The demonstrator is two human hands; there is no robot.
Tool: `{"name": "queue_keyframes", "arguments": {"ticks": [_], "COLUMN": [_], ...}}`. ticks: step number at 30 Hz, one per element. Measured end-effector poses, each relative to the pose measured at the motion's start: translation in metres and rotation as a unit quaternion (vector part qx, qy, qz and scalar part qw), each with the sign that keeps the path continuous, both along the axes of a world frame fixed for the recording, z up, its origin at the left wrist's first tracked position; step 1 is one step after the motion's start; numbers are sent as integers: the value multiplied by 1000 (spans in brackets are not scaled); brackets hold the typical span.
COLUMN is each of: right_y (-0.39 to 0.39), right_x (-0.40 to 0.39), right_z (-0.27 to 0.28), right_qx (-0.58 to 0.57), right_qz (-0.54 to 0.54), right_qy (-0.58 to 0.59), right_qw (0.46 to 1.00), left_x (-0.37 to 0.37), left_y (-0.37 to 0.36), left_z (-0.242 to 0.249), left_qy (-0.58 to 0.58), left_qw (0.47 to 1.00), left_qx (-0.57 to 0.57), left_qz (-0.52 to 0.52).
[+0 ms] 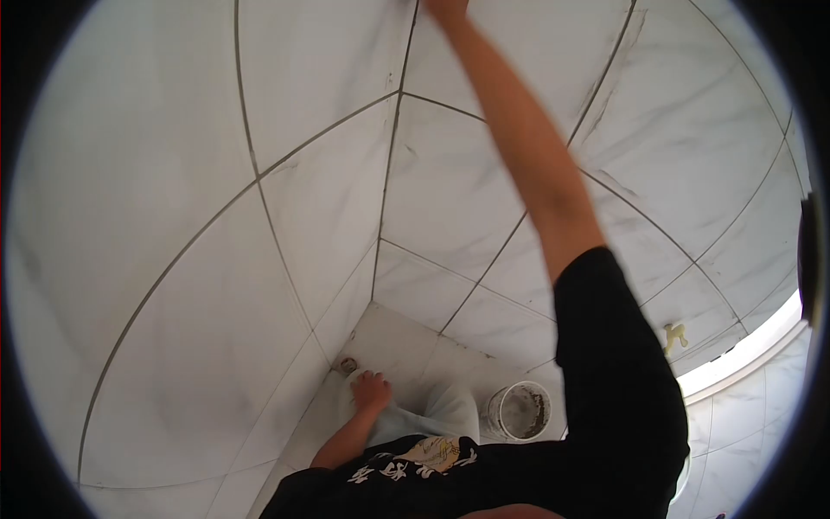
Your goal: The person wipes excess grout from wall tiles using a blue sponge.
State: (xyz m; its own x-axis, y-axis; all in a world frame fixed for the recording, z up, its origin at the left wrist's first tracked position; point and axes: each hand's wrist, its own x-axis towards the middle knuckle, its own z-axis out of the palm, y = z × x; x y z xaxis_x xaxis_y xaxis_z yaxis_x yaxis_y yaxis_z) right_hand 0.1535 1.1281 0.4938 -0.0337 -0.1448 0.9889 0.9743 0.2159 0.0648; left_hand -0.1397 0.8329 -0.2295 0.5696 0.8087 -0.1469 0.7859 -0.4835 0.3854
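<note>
My right arm reaches up the tiled corner, and only the lower part of my right hand (447, 7) shows at the top edge. Its fingers are out of frame, so what it holds, if anything, stays hidden; a small grey blur lies just left of it. My left hand (372, 391) rests on my bent knee in pale trousers (450, 411), fingers a little apart, with nothing visible in it. White marbled wall tiles (467, 182) with dark joint lines meet at the corner near my right hand.
A white bucket (494, 415) with grey residue inside stands on the floor beside my legs. Near the corner is a small round floor opening (348, 364). A yellowish tap (673, 337) juts from the right wall, beside a curved bright white edge (743, 355).
</note>
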Motion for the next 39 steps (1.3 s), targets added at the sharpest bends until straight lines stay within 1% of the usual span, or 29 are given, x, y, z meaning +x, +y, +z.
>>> {"name": "queue_keyframes", "arguments": {"ticks": [2, 3, 4, 5, 7, 9, 11, 13, 14, 15, 16, 17, 18, 19, 20, 21, 22, 23, 25, 27, 28, 29, 31, 33, 34, 35, 36, 37, 39], "right_y": [-36, -49, -71, -101, -145, -153, -145, -127, -123, -120, -113, -80, -73, -83, -95, -108, -120, -128, -118, -100, -91, -87, -87, -115, -140, -169, -189, -205, -235], "right_x": [-38, -41, -38, -32, -32, -26, -31, -34, -37, -40, -44, -47, -60, -78, -85, -89, -89, -89, -77, -70, -73, -86, -126, -195, -224, -244, -249, -251, -248], "right_z": [-118, -177, -232, -267, -293, -261, -204, -164, -162, -160, -158, -193, -233, -269, -300, -307, -306, -303, -273, -246, -242, -245, -254, -261, -262, -262, -260, -258, -252], "right_qx": [12, -15, -139, -315, -313, -213, -91, -71, -69, -124, -178, -40, -43, -98, -193, -191, -218, -246, -118, -72, -118, -115, -134, -84, -104, -162, -166, -166, -160], "right_qz": [-4, 53, 39, 46, 122, 113, 105, 120, 126, 157, 188, 125, 124, 148, 137, 141, 208, 274, 256, 178, 203, 211, 218, 262, 326, 406, 431, 448, 452], "right_qy": [-15, -22, -4, -6, 32, 112, 47, 45, 59, 79, 94, 42, 76, 140, 157, 159, 250, 338, 316, 273, 295, 297, 349, 280, 241, 192, 68, -54, -62], "right_qw": [1000, 998, 990, 948, 941, 964, 989, 989, 988, 977, 961, 990, 988, 974, 959, 958, 920, 866, 906, 943, 926, 924, 901, 920, 908, 879, 884, 877, 875], "left_x": [0, -1, 2, 2, 0, -3, -12, -25, -31, -39, -46, -53, -62, -69, -76, -78, -76, -75, -73, -78, -75, -74, -73, -66, -67, -67, -68, -70, -73], "left_y": [0, -1, -2, -2, 6, 5, 12, 7, 3, -7, -19, -28, -35, -42, -46, -44, -39, -37, -33, -36, -36, -33, -36, -30, -32, -34, -36, -37, -34], "left_z": [3, 5, 7, 8, 10, 5, -23, -7, 4, 19, 38, 51, 56, 58, 58, 57, 54, 51, 41, 41, 49, 54, 50, 49, 49, 49, 48, 47, 44], "left_qy": [-1, -5, 3, 0, 6, -80, -211, -148, -105, -95, -15, 65, 72, 41, 10, 13, 2, -8, -29, -41, -35, -30, -17, -8, -5, -2, 2, -2, -7], "left_qw": [1000, 1000, 1000, 1000, 1000, 995, 975, 986, 990, 991, 992, 986, 985, 990, 993, 993, 992, 990, 991, 993, 991, 989, 990, 991, 991, 992, 992, 991, 992], "left_qx": [-3, -5, -3, -10, -8, -53, -63, -77, -89, -87, -116, -145, -145, -132, -117, -114, -125, -138, -122, -107, -125, -139, -132, -127, -125, -123, -126, -127, -122], "left_qz": [1, -3, -4, -5, 0, 2, -7, 14, 33, 39, 43, 47, 51, 42, 32, 35, 35, 37, 34, 33, 36, 37, 42, 44, 37, 30, 31, 33, 24]}}
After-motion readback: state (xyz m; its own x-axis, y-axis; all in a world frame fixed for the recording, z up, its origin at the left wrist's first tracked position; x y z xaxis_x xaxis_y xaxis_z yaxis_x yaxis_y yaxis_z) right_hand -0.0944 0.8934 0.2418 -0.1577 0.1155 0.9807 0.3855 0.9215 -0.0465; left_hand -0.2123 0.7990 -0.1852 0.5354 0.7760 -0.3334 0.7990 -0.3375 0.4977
